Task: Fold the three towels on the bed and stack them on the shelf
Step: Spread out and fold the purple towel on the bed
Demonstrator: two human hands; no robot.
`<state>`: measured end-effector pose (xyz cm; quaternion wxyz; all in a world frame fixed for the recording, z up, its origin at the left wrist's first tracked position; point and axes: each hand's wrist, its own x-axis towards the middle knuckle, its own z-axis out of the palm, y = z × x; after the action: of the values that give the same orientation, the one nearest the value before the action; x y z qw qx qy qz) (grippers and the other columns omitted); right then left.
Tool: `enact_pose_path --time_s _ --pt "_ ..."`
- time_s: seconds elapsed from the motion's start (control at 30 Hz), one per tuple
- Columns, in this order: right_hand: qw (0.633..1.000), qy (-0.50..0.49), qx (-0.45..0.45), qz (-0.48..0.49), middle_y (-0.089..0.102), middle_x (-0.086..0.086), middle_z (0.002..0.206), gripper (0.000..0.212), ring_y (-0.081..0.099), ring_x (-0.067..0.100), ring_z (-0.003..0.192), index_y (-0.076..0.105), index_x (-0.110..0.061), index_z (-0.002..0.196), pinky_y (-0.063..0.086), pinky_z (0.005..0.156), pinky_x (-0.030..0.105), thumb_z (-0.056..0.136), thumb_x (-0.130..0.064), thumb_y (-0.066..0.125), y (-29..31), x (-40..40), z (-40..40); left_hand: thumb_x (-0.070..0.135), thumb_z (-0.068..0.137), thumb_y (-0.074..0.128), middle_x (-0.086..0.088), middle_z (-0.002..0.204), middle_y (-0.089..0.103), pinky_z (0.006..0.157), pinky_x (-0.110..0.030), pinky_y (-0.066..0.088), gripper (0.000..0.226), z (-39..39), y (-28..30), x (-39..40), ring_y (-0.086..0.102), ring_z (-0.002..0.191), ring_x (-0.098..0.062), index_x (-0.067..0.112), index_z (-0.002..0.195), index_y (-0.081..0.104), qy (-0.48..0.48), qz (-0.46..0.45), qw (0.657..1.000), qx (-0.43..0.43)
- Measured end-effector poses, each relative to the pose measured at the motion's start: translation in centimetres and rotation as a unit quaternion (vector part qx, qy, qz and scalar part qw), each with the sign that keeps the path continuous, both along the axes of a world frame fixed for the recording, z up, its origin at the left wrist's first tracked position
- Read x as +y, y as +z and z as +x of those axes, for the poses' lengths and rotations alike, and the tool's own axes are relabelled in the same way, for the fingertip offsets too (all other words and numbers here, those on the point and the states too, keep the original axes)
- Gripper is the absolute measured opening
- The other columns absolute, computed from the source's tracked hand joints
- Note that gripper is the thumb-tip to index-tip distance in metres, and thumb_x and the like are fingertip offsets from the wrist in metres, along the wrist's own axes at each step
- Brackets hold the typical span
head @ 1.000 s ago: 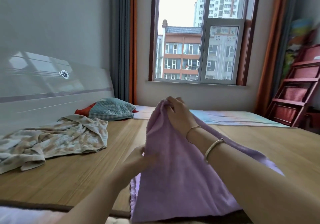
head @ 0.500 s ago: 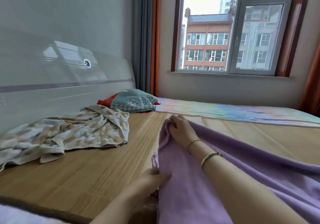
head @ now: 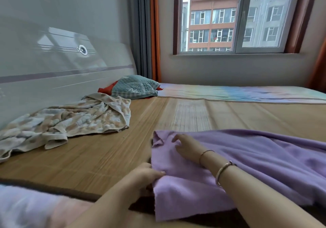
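Head view: bedroom w/ a window (head: 229,16) at the back showing apartment blocks, grey and orange curtains (head: 146,28) left of it, pale glossy headboard (head: 61,69) along the left. The bed (head: 176,114) is covered by a bamboo mat, w/ a pastel sheet (head: 247,93) beyond it under the window. Purple towel (head: 255,159) lies spread on the mat at lower right, near edge toward the person. Left hand (head: 146,174) pinches the towel's near-left edge, thumb on top, so its grip holds cloth. Right hand (head: 187,146) rests flat on the towel close to the far-left corner, fingers spread, grip wide, nothing held; two bangles on that wrist. Patterned towel (head: 67,122) lies crumpled by the headboard, well apart from the purple one. Teal towel (head: 135,86) sits bunched beyond it, over sth red (head: 107,89).
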<state>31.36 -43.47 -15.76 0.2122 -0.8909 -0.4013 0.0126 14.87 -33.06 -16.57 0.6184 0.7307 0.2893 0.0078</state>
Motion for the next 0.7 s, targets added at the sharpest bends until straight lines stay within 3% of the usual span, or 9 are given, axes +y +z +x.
enact_pose_path --time_s 0.07,0.2,0.27,0.33,0.4,0.53,0.7 --pt "0.999 -0.013 -0.019 -0.032 0.05 0.004 0.135 0.032 0.052 0.026 0.12 0.051 -0.02 0.126 0.038 0.1 0.033 0.094 -0.023 0.046 0.2 -2.6 -1.5 0.02 0.076 0.071 -0.011 0.077 0.062 0.058 -0.026 0.047 0.027 -0.7 -0.2 -0.4 0.058 0.066 -0.022 0.001 0.094 0.062 0.046 0.033 0.998 -0.007" --pt "0.998 -0.017 -0.065 -0.019 0.056 0.003 0.125 0.027 0.053 0.024 0.115 0.057 -0.022 0.117 0.038 0.099 0.035 0.094 -0.029 0.044 0.9 -7.3 -4.8 0.019 0.082 0.065 -0.011 0.082 0.056 0.065 -0.038 0.057 0.021 -1.7 0.3 -1.2 0.059 0.076 -0.025 0.003 0.09 0.056 0.06 0.135 0.989 -0.004" --pt "0.996 -0.025 -0.08 -0.036 0.057 0.005 0.122 0.029 0.053 0.026 0.113 0.058 -0.02 0.117 0.039 0.098 0.036 0.095 -0.03 0.042 0.9 -9.4 -6.1 0.026 0.084 0.067 -0.013 0.099 0.061 0.079 -0.039 0.057 0.034 -2.4 1.2 -2.3 0.062 0.094 -0.029 0.003 0.107 0.056 0.021 0.147 0.989 0.026" --pt "0.992 -0.041 -0.09 -0.076 0.056 0.004 0.127 0.033 0.051 0.026 0.117 0.056 -0.02 0.121 0.038 0.098 0.037 0.095 -0.035 0.043 0.6 -11.1 -6.9 0.038 0.085 0.066 -0.011 0.126 0.059 0.093 -0.03 0.048 0.055 -2.5 2.0 -3.6 0.057 0.115 -0.026 0.007 0.128 0.051 -0.025 0.225 0.97 0.086" --pt "0.989 -0.063 -0.081 -0.106 0.05 0.001 0.136 0.041 0.043 0.023 0.127 0.051 -0.02 0.127 0.033 0.103 0.042 0.094 -0.042 0.043 0.3 -12.9 -7.6 0.044 0.087 0.062 -0.01 0.139 0.051 0.097 -0.026 0.041 0.068 -2.4 2.5 -5.2 0.051 0.124 -0.025 0.009 0.141 0.04 -0.057 0.291 0.948 0.12" --pt "0.988 -0.07 -0.043 -0.134 0.034 -0.003 0.15 0.057 0.031 0.019 0.139 0.037 -0.023 0.141 0.021 0.114 0.05 0.092 -0.052 0.044 0.6 -14.7 -8.2 0.023 0.089 0.06 -0.016 0.122 0.061 0.083 -0.027 0.041 0.043 -2.2 2.9 -4.6 0.057 0.113 -0.029 0.004 0.127 0.055 -0.024 0.287 0.954 0.08" --pt "0.993 -0.048 -0.015 -0.107 0.04 -0.004 0.149 0.066 0.037 0.018 0.136 0.035 -0.027 0.144 0.025 0.112 0.044 0.089 -0.062 0.041 0.6 -14.5 -9.2 0.007 0.092 0.053 -0.025 0.135 0.049 0.095 -0.035 0.042 0.046 -2.7 3.4 0.4 0.049 0.124 -0.037 -0.006 0.135 0.042 0.098 0.328 0.934 0.097"
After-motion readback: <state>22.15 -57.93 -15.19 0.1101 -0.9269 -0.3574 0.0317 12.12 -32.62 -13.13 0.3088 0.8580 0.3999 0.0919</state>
